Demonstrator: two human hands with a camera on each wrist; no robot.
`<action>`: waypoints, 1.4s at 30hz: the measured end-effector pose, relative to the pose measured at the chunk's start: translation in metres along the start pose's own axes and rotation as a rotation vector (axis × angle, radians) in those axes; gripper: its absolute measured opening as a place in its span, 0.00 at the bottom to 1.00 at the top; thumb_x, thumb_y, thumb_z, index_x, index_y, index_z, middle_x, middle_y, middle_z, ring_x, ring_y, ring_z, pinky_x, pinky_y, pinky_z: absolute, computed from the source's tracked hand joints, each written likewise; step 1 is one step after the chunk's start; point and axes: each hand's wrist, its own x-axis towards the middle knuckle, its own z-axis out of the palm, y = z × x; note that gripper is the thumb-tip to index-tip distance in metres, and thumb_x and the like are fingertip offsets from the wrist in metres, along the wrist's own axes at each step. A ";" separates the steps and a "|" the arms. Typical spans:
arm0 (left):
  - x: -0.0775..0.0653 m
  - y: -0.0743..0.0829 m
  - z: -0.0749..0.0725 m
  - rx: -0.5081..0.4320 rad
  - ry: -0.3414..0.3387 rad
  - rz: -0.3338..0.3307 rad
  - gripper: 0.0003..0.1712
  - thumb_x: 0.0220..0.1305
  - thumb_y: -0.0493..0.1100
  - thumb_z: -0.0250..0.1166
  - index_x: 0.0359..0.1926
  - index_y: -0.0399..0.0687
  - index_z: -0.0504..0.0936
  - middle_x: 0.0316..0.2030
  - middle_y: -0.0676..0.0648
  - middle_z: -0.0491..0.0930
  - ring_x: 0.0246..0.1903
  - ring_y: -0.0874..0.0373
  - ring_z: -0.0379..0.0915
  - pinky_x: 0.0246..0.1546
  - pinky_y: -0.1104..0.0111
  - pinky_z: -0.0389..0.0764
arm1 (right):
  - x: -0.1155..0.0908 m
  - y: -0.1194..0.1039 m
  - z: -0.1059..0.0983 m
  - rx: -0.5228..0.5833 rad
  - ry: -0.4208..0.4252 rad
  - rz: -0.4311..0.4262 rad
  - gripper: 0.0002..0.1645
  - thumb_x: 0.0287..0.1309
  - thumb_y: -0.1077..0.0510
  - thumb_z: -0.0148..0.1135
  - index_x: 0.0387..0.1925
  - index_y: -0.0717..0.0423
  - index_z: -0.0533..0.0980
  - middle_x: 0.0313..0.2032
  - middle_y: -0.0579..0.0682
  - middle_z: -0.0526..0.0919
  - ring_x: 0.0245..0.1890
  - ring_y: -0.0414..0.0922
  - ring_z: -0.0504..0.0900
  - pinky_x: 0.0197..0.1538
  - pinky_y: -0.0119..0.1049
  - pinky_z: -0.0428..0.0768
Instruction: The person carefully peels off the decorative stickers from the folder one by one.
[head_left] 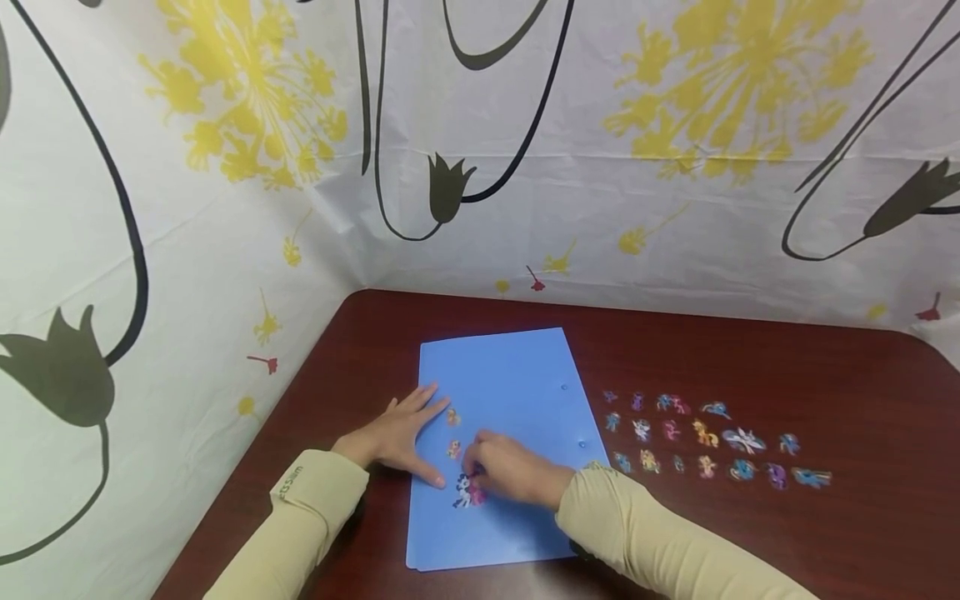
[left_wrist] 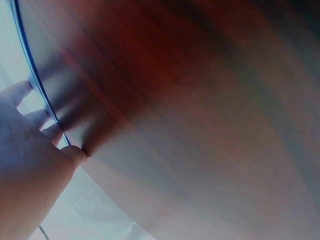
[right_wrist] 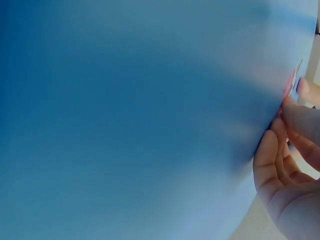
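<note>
A blue folder or stack of blue sheets lies on the dark red table. My left hand rests on its left edge with the fingers spread. Near that edge, two small orange-and-yellow pony stickers lie on the blue surface, an upper sticker and a lower sticker. My right hand, fingers curled, pinches a white and pink pony sticker just below them. In the right wrist view, the sticker's pink part stands at the thumb and fingertips; the fingers partly hide it.
To the right of the blue folder, several colourful pony stickers lie in rows on the table, among them an orange pony and a winged white one. Two small clear spots mark the folder's right side. Patterned white cloth hangs behind and left.
</note>
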 end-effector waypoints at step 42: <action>0.000 0.000 0.000 -0.001 0.002 -0.023 0.65 0.28 0.70 0.69 0.67 0.52 0.52 0.68 0.46 0.41 0.66 0.50 0.31 0.60 0.47 0.39 | -0.008 -0.002 0.000 -0.041 0.101 -0.008 0.04 0.43 0.68 0.62 0.25 0.62 0.81 0.23 0.48 0.78 0.25 0.39 0.75 0.30 0.26 0.74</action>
